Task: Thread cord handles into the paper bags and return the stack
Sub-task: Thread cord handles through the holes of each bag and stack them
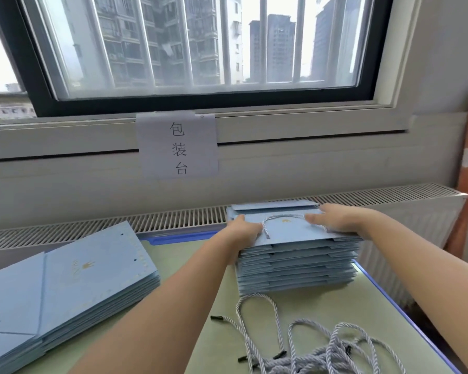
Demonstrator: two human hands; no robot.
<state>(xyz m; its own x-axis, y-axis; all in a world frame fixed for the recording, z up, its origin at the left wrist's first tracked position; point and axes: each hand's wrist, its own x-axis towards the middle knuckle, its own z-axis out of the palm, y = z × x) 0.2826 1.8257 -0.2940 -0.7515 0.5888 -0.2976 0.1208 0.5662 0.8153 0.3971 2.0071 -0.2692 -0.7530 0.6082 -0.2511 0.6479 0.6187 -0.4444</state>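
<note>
a person's two bare hands rest on the top bag [292, 228] of a tall stack of flat blue paper bags [297, 268] at the far right of the green table [216, 300], close to the radiator grille [173, 215] under the window [200, 44]. the left hand [245, 230] grips the stack's left edge, fingers curled down over its side; the right hand [341, 218] lies flat on the top bag, fingers straight and released. a grey twisted cord handle [268, 225] shows on that top bag between the hands. a second, lower stack of blue bags [73, 287] with punched holes lies at the near left of the table. a loose tangle of grey cords [316, 352] with black tips lies at the near right, just in front of the tall stack. a paper sign [177, 147] with three characters hangs on the wall below the window.
</note>
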